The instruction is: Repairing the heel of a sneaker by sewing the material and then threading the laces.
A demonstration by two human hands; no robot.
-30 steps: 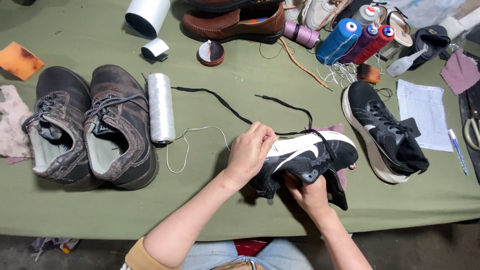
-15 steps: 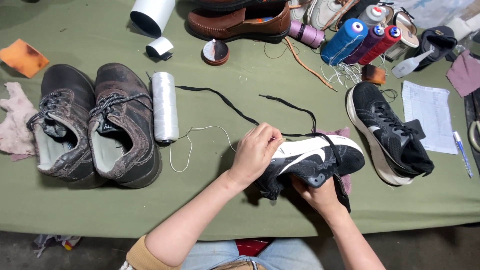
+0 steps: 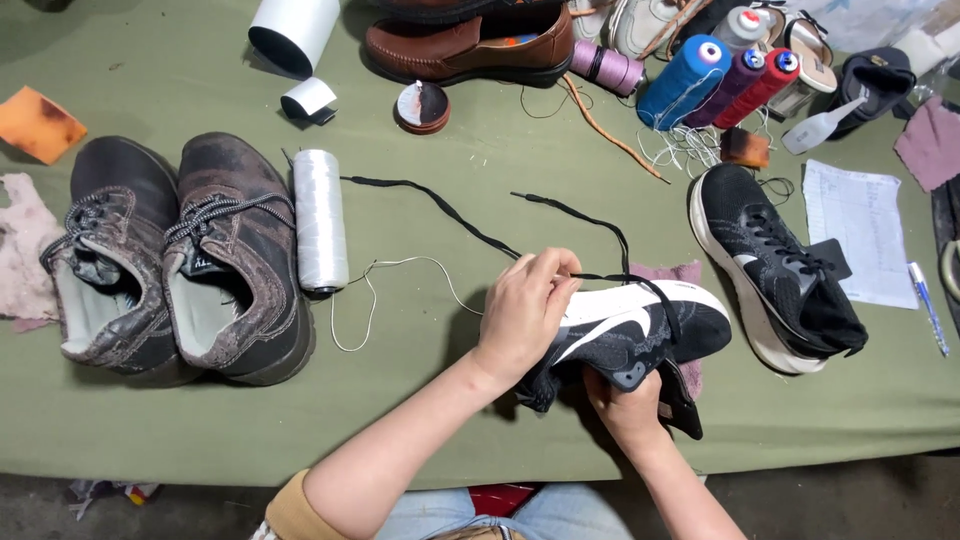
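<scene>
Fingers of the left hand (image 3: 525,310) are pinching the black lace (image 3: 470,225) at the black sneaker (image 3: 625,335), which the right hand (image 3: 625,405) is gripping from below above the green table (image 3: 450,130); pulling evenly, shoe steadied, seems wise.

Sneaker (image 3: 630,335) near centre, on its side, held between left hand (image 3: 522,318) and right hand (image 3: 628,408). Its lace (image 3: 450,215) runs far-left across the surface (image 3: 420,420) toward the thread spool (image 3: 319,220). Boots (image 3: 175,260) side by side left of the spool. Second sneaker (image 3: 775,265) right of the held one; paper (image 3: 855,230) right of that. Thread cones (image 3: 715,80) far right; loafer (image 3: 470,45) far centre, tin (image 3: 421,106) just near it.
</scene>
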